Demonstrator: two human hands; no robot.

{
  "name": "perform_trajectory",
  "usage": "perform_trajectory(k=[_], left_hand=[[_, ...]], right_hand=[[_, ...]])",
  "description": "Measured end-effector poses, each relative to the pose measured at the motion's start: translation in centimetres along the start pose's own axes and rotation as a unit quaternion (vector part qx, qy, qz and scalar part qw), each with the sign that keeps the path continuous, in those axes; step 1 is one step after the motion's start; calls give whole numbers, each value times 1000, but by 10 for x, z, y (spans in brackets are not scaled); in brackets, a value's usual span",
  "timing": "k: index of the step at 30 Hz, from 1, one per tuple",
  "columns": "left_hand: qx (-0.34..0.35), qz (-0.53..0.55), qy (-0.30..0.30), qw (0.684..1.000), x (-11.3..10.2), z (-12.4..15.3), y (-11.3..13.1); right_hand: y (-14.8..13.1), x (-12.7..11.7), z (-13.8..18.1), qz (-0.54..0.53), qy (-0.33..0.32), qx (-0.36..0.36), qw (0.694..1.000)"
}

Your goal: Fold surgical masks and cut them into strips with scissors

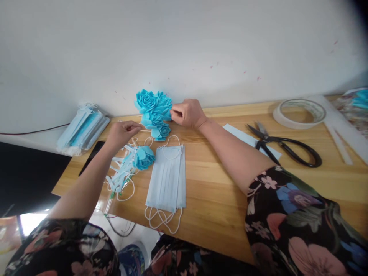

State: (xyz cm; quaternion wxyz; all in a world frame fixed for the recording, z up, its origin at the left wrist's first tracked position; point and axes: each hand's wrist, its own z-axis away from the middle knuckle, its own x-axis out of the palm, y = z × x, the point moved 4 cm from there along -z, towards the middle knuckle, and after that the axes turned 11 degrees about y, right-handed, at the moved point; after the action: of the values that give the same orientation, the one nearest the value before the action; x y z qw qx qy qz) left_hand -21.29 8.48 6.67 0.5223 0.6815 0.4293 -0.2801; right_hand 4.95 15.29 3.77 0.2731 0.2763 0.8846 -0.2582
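Flower cluster (154, 114) between left fingers (134, 125) and right fingers (177, 110).

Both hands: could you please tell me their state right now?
Left hand: pinched closed; whether holding anything is unclear.
Right hand: curled closed by the blue flowers; contents unclear.

Craft workspace; whether home or workshop, undetermined. Wooden surface (212, 191) against white wall (184, 42), bearing scissors (267, 138), tape roll (279, 118), blue flowers (155, 115) and face masks (166, 178).
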Motion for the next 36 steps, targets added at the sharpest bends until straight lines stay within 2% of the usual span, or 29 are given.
perform_trajectory(k=[3, 7, 16, 26, 36], left_hand=[[8, -7, 24, 1000, 6, -6, -6], [11, -14, 52, 999, 13, -12, -8], [30, -4, 19, 999, 20, -12, -4], [55, -77, 31, 995, 27, -20, 2], [70, -52, 17, 996, 29, -27, -5]], right_hand=[[-6, 5, 2, -22, -27, -44, 998], [-10, 8, 6, -26, -75, -58, 995], [-14, 13, 9, 24, -153, -55, 986], [-18, 14, 8, 59, -174, -61, 981], [-11, 9, 7, 42, -178, -32, 983]])
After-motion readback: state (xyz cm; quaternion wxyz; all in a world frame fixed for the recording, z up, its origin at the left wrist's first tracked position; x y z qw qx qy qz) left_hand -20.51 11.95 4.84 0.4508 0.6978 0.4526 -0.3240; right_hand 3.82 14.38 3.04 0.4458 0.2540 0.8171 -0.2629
